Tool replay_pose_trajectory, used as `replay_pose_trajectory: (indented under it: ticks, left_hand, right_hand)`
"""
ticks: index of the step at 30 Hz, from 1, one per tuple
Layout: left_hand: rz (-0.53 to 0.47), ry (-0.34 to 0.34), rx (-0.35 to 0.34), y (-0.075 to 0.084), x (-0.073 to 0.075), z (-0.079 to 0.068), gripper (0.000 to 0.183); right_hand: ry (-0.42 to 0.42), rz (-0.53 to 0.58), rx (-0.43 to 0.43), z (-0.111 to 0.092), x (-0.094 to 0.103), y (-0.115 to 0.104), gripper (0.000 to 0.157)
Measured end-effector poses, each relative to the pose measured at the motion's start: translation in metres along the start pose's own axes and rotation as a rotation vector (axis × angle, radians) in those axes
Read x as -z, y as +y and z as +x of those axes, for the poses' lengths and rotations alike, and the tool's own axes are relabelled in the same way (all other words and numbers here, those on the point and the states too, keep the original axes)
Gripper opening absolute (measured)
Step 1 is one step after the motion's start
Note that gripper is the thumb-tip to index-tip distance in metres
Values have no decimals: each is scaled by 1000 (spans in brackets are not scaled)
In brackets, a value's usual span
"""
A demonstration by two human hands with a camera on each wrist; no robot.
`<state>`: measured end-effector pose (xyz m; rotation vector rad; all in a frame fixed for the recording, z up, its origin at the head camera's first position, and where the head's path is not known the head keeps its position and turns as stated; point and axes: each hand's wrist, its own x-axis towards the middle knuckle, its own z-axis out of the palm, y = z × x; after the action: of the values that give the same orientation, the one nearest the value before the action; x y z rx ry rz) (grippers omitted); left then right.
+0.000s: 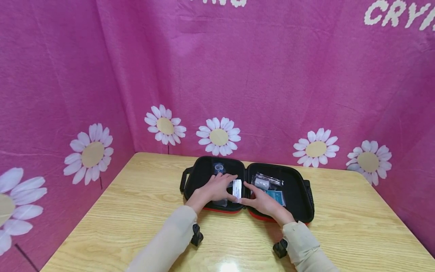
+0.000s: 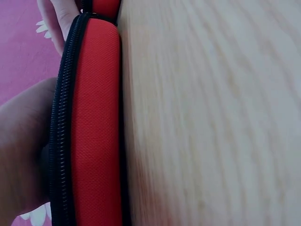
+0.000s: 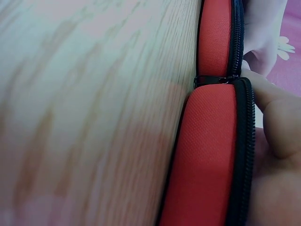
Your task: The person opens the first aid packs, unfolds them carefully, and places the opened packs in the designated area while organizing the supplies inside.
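Note:
A small white packet (image 1: 237,189) with printing lies over the left half of an unfolded black-lined case (image 1: 200,179), near its hinge. My left hand (image 1: 217,187) reaches in from the left and holds the packet at its left side, thumb low and fingers high. From the right, my right hand (image 1: 261,200) holds it too, its thumb at the lower corner and a finger near the upper right edge. Both wrist views show mostly the case's red outer side (image 2: 96,117) and black zipper (image 3: 244,150); the packet is hidden there.
In the case's right half lie a white roll (image 1: 261,184), clear-wrapped items (image 1: 273,179) and a blue-green packet (image 1: 276,196). A clear-bagged item (image 1: 219,168) sits in the left half. The case stands on a wooden table (image 1: 153,181) before a pink flowered cloth (image 1: 265,94).

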<state>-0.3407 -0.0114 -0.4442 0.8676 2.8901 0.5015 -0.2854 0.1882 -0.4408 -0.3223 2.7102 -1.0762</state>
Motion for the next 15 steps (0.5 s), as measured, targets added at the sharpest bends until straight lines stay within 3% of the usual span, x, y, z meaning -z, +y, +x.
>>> replay_pose_trajectory:
  ticks: [7,15]
  left_hand:
    - [-98,42,-14,-5,0,4,78]
    - [-489,188,-33,-21,7,0,38]
  right_hand:
    - [-2,-6,10,0,0,0,77]
    - [4,-10,8,0,1,0,77]
